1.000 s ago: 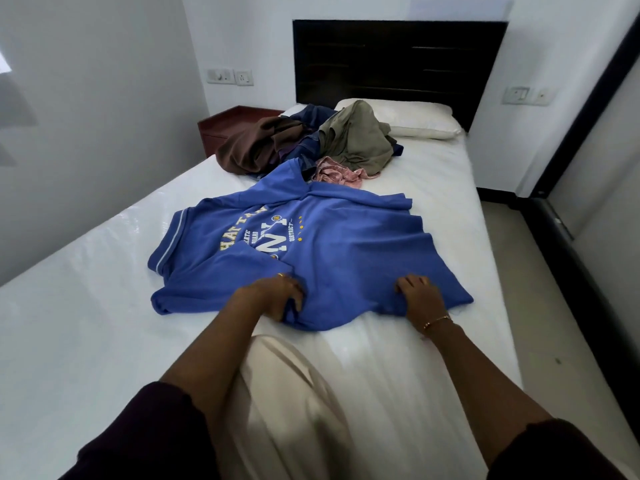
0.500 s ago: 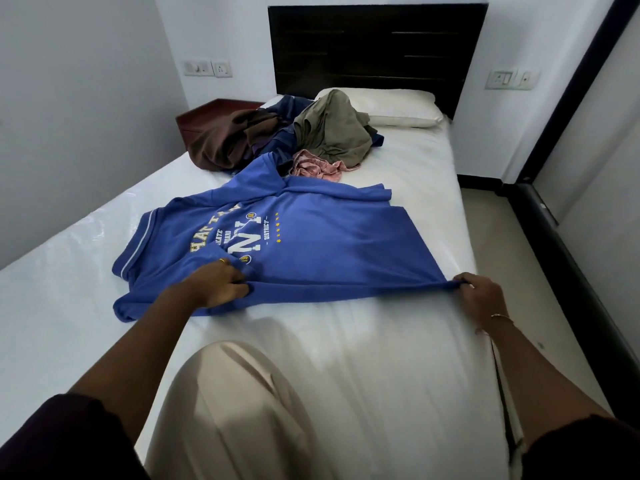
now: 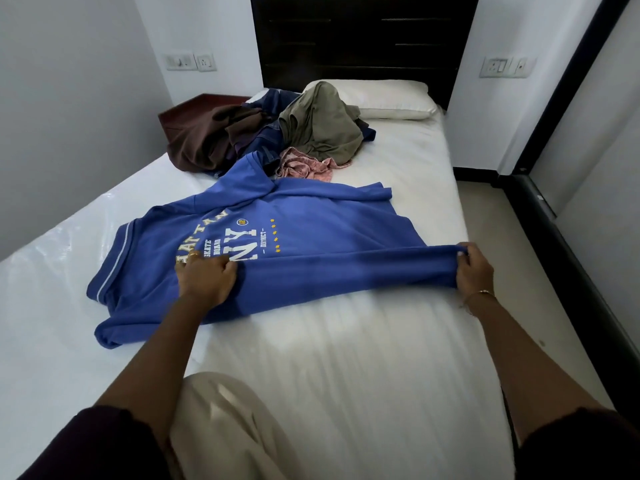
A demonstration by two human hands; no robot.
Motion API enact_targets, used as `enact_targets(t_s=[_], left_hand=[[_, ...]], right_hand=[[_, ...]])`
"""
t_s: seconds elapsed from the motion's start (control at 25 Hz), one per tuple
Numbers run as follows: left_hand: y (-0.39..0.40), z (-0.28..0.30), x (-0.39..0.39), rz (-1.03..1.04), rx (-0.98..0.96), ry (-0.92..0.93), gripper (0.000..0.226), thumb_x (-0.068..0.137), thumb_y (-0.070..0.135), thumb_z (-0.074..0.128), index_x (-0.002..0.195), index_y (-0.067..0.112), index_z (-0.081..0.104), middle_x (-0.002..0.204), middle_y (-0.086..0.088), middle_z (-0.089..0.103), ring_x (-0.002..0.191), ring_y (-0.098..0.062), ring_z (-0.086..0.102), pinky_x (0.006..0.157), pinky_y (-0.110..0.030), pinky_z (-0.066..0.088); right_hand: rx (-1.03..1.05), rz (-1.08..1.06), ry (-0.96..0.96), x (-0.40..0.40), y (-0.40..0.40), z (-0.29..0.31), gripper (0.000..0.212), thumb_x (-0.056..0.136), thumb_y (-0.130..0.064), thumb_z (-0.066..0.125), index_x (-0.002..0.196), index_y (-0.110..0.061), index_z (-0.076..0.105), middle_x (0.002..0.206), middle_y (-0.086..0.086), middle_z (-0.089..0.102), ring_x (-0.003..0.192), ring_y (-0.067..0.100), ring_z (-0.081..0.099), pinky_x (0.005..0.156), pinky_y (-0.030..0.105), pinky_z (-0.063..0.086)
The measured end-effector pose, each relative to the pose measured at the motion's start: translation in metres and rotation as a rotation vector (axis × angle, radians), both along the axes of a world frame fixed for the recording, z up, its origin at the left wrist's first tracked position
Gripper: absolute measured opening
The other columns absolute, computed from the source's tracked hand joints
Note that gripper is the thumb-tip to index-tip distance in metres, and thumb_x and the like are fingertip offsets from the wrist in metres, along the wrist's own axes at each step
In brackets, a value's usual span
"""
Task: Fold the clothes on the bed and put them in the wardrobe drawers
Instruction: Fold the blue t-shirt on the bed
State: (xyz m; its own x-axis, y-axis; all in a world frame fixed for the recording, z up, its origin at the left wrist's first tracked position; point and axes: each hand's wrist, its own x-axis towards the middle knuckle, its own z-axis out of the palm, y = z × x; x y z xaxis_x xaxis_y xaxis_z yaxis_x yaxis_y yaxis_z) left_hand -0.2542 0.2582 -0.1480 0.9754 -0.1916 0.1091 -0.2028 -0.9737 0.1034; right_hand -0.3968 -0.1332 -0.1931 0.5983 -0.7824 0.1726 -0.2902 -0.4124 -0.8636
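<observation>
Blue shirt stretched across white bed

White bed (image 3: 346, 358) filling the frame; blue shirt (image 3: 311, 233) spread at centre; clothes pile (image 3: 277, 133) upper middle; left hand (image 3: 206, 277) gripping a fold, right hand (image 3: 474, 268) pinching the hem, centre right

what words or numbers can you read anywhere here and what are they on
"NY", large white letters on the blue shirt.
"DISTRICT", small, beside it.
"SKATE BOARD", small, on the print.
"HATTAN", arched letters, start hidden under the left hand.
Round yellow badge number: too small to read.
Wall switch plates: no readable text.
</observation>
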Motion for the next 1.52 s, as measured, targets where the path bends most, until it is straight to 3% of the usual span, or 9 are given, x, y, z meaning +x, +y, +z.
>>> enact_targets(t_s=[0.2,0.36,0.56,0.68,0.8,0.96,1.28,1.44,1.52], left_hand=[[0.006,-0.028,0.011,0.010,0.218,-0.037,0.037,0.096,0.032,0.032,0.114,0.010,0.056,0.121,-0.016,0.058,0.125,-0.035,0.036,0.097,-0.048,0.028],[0.000,-0.038,0.017,-0.066,0.242,0.006,0.038,0.087,0.030,0.032,0.088,0.003,0.058,0.099,-0.023,0.059,0.100,-0.041,0.053,0.083,-0.058,0.038],[-0.006,-0.029,0.007,-0.220,0.182,-0.150,0.024,0.071,0.021,0.034,0.081,0.007,0.050,0.084,-0.015,0.055,0.082,-0.032,0.045,0.068,-0.043,0.039],[-0.019,-0.025,-0.001,-0.509,0.109,-0.093,0.031,0.073,0.034,0.039,0.078,0.007,0.054,0.080,-0.014,0.058,0.074,-0.033,0.055,0.063,-0.039,0.046],[-0.032,-0.027,-0.013,-0.697,0.245,0.126,0.071,0.078,0.063,0.030,0.113,0.008,0.059,0.119,-0.014,0.057,0.108,-0.031,0.055,0.083,-0.039,0.050],[-0.041,-0.014,-0.022,-0.619,0.404,0.159,0.041,0.100,0.038,0.032,0.127,0.014,0.051,0.134,-0.005,0.048,0.125,-0.020,0.044,0.095,-0.034,0.041],[-0.067,0.000,-0.061,-0.605,0.328,0.435,0.038,0.090,0.041,0.050,0.094,0.006,0.065,0.103,-0.012,0.065,0.094,-0.026,0.058,0.072,-0.026,0.037],[-0.041,-0.001,-0.036,-0.570,0.106,0.206,0.040,0.092,0.036,0.035,0.108,0.011,0.063,0.113,-0.008,0.061,0.112,-0.025,0.050,0.089,-0.031,0.039],[-0.030,-0.004,-0.027,-0.521,0.130,0.280,0.036,0.096,0.030,0.038,0.116,0.011,0.061,0.121,-0.006,0.058,0.118,-0.025,0.047,0.097,-0.031,0.036]], right_hand=[[-0.286,-0.023,0.233,0.041,-0.011,-0.010,0.021,0.096,-0.014,0.047,0.108,-0.001,0.058,0.094,0.029,0.062,0.086,0.044,0.057,0.068,0.037,0.042],[-0.277,-0.087,0.304,0.055,-0.017,-0.014,0.031,0.093,-0.029,0.055,0.104,0.000,0.052,0.093,0.028,0.063,0.087,0.044,0.058,0.068,0.037,0.040],[0.029,-0.202,0.047,0.044,-0.009,-0.014,0.034,0.092,-0.027,0.052,0.108,0.003,0.049,0.087,0.023,0.059,0.089,0.039,0.055,0.077,0.039,0.041],[0.127,-0.011,-0.066,0.024,0.004,-0.012,0.043,0.067,-0.022,0.047,0.104,-0.001,0.043,0.077,0.010,0.048,0.073,0.028,0.046,0.063,0.032,0.035],[0.002,0.226,0.076,0.008,0.005,-0.014,0.052,0.066,-0.011,0.064,0.111,-0.002,0.039,0.082,0.007,0.046,0.070,0.023,0.045,0.062,0.030,0.036],[0.084,0.093,-0.003,-0.010,0.000,-0.013,0.032,0.087,0.000,0.058,0.115,-0.005,0.045,0.064,0.007,0.040,0.058,0.011,0.042,0.065,0.029,0.037],[0.319,-0.181,-0.221,-0.043,-0.001,0.005,0.024,0.092,-0.004,0.045,0.116,-0.006,0.050,0.107,0.012,0.051,0.103,0.030,0.050,0.081,0.030,0.037],[0.338,0.040,-0.039,-0.058,-0.007,-0.010,0.048,0.087,-0.017,0.064,0.130,-0.005,0.045,0.122,0.017,0.055,0.105,0.029,0.054,0.091,0.035,0.045],[0.388,0.144,-0.077,-0.062,-0.015,-0.007,0.061,0.080,-0.024,0.071,0.133,-0.009,0.043,0.126,0.015,0.055,0.111,0.031,0.055,0.095,0.039,0.048]])
